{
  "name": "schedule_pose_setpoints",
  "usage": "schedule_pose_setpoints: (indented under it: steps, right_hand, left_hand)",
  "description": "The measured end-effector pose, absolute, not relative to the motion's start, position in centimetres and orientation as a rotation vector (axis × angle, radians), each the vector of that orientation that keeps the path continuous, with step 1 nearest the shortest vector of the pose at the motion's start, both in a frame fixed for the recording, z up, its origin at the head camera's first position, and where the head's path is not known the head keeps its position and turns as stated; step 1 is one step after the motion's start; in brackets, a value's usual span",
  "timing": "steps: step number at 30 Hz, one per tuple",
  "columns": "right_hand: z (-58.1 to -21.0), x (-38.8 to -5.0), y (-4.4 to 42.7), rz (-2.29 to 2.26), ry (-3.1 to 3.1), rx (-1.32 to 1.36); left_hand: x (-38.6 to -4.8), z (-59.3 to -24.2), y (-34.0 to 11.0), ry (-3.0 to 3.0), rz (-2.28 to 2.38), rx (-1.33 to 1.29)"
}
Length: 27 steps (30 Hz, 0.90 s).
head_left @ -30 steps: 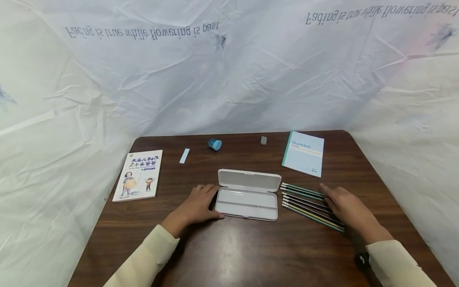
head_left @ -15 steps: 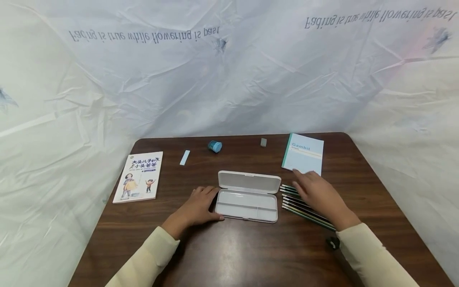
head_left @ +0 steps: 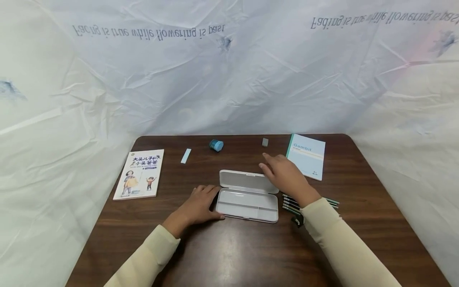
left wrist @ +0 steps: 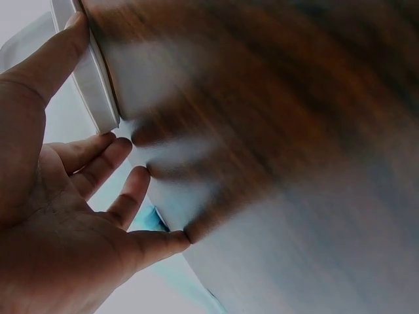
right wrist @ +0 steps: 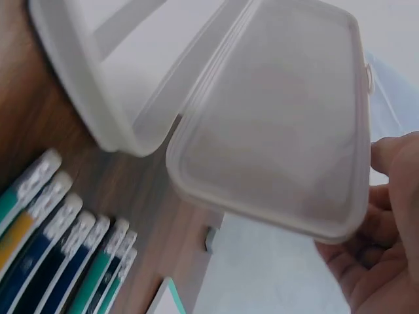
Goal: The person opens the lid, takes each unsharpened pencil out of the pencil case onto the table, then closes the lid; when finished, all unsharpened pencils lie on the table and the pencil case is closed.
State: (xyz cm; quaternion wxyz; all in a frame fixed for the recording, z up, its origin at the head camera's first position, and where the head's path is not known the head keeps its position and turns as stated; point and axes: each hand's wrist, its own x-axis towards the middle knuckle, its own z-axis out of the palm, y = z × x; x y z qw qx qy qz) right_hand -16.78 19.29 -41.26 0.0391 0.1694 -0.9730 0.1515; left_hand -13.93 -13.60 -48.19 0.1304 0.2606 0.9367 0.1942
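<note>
A white pencil case (head_left: 236, 198) lies with its lid (head_left: 244, 181) raised, and its compartments look bare. My left hand (head_left: 199, 204) holds its left end, thumb along the front edge, fingers at the left side; in the left wrist view some fingertips rest on the table. My right hand (head_left: 287, 175) is above the lid's right end, fingers pointing toward the small grey eraser (head_left: 265, 142). In the right wrist view its fingers (right wrist: 386, 157) are loosely bent by the lid's edge, partly hidden behind it; contact is unclear. Several pencils (head_left: 291, 202) lie right of the case, partly under my right forearm.
Along the back stand a blue sharpener-like container (head_left: 216, 145) and a pale blue strip (head_left: 185, 156). A picture book (head_left: 140, 174) lies at the left, a Gambit notebook (head_left: 308, 155) at the back right. A hanging white sheet (head_left: 229, 87) borders the table (head_left: 229, 255).
My right hand has moved left from over the pencils, past the notebook's near edge, to above the lid's right end. My left hand and the case have stayed in place.
</note>
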Motion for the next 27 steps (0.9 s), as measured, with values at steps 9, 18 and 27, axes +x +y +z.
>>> schedule_pose_setpoints:
  steps: [9, 18, 27]
  right_hand:
    - [-41.8, -16.2, 18.6, 0.500, -3.048, 0.554]
    - [-42.9, -12.6, 18.8, 0.480, -3.022, 0.694]
    - [-45.4, -11.9, 18.9, 0.347, -3.077, 0.719]
  left_hand:
    - [-13.7, -48.1, -13.7, 2.715, 0.559, 0.755]
    - [-13.7, -47.0, -14.9, 2.675, 0.527, 0.739]
    - [-13.7, -45.1, -13.1, 2.907, 0.636, 0.850]
